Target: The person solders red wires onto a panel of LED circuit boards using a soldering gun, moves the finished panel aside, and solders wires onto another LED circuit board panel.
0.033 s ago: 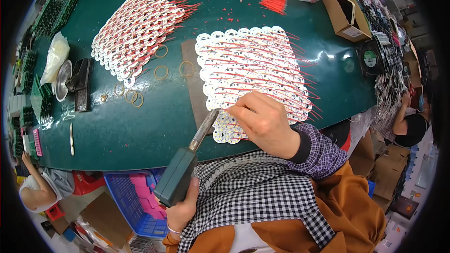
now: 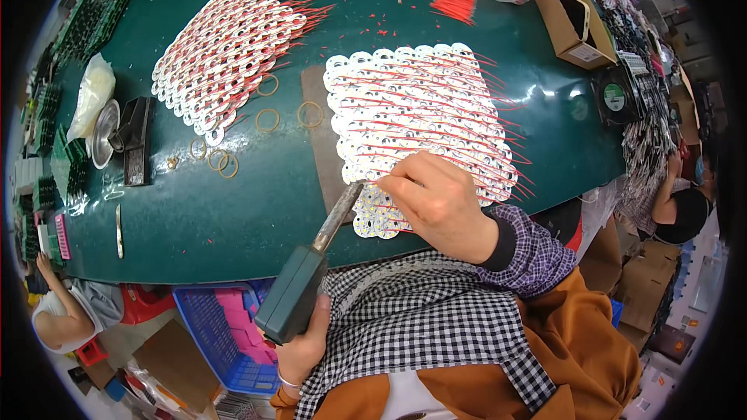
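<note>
- My left hand (image 2: 305,346) is wrapped around the dark green block handle of a soldering iron (image 2: 299,288), below the near edge of the dark green bench (image 2: 233,210); the grey metal shaft slants up over that edge.
- The iron's tip meets the near corner of a white sheet of round circuit discs laced with red wires (image 2: 420,117).
- My right hand (image 2: 436,198) lies on that sheet's near edge, fingers pinched together on a thin wire.
- A second, similar sheet of discs with red wires (image 2: 226,50) lies well apart, farther left.
- Thin tan rubber rings (image 2: 268,119) are scattered between the sheets.
- I see bare bench surface left of the iron, along the near edge.
- A brown cardboard box (image 2: 572,12) stands at the far right.
</note>
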{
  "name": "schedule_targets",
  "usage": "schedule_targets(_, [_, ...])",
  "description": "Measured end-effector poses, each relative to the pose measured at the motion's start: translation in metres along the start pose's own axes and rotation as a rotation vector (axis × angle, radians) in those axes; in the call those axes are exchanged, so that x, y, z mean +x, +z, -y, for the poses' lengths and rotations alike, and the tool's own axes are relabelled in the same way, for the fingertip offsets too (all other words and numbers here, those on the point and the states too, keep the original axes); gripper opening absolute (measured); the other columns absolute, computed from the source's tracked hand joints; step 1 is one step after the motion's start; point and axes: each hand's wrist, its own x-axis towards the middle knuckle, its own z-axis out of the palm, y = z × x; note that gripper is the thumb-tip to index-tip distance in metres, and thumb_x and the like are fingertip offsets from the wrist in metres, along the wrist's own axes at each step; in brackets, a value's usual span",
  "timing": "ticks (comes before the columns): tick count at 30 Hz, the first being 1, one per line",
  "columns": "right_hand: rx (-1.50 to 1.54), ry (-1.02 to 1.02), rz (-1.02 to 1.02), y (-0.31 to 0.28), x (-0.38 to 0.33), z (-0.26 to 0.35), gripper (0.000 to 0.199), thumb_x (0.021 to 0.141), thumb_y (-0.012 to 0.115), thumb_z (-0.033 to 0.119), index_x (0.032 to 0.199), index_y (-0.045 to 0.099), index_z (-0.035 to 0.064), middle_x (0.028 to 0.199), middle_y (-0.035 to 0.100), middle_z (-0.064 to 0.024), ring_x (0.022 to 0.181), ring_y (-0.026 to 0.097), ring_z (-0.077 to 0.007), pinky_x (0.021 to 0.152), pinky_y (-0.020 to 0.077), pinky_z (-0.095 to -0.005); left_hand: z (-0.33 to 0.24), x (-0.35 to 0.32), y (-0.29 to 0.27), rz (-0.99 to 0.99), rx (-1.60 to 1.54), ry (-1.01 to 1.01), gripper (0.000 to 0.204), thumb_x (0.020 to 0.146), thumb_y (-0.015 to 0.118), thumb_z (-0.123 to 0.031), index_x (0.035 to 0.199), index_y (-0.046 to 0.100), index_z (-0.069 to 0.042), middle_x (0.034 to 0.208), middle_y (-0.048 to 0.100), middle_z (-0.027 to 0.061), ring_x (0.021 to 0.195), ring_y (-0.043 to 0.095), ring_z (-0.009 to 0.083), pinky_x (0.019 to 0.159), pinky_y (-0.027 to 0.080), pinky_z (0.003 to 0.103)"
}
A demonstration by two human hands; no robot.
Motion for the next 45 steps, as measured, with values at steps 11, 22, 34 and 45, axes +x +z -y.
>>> schedule_targets(11, [0.042,0.042,-0.033,-0.007,-0.002,0.007,0.015,0.071,0.069,0.000,0.086,0.066,0.0039,0.082,0.058,-0.0059,0.077,0.060,-0.0224,0.065,0.0479,-0.0353,0.002,-0.004,-0.004,-0.043,0.010,0.131,0.041,0.085,0.067,0.008,0.125,0.058,0.006,0.113,0.067,0.0134,0.062,0.056,0.0098,0.050,0.045,0.025])
schedule_targets(22, [0.026,0.061,-0.005,-0.007,-0.015,0.009,0.013,0.073,0.070,0.002,0.086,0.067,0.0045,0.081,0.058,-0.0052,0.078,0.060,-0.0224,0.068,0.0461,-0.0358,-0.008,-0.013,0.000,0.018,-0.063,-0.051,0.037,0.087,0.068,0.005,0.123,0.061,0.003,0.108,0.067,0.0103,0.067,0.059,0.0096,0.057,0.048,0.024])
schedule_targets(34, [0.014,0.082,0.019,-0.006,-0.016,0.011,0.012,0.073,0.069,0.002,0.083,0.064,0.0042,0.083,0.058,-0.0059,0.080,0.059,-0.0228,0.071,0.0475,-0.0362,-0.004,-0.011,-0.001,0.084,0.027,-0.026,0.028,0.087,0.069,0.003,0.114,0.063,0.005,0.095,0.067,0.0102,0.068,0.061,0.0124,0.060,0.051,0.026])
schedule_targets(45, [-0.006,0.071,0.010,-0.007,-0.014,0.011,0.011,0.073,0.068,0.001,0.082,0.063,0.0044,0.082,0.056,-0.0062,0.078,0.058,-0.0230,0.069,0.0472,-0.0360,-0.006,-0.018,0.004,-0.155,-0.224,-0.029,0.037,0.083,0.064,0.009,0.119,0.058,0.006,0.104,0.065,0.0149,0.057,0.055,0.0122,0.049,0.044,0.026])
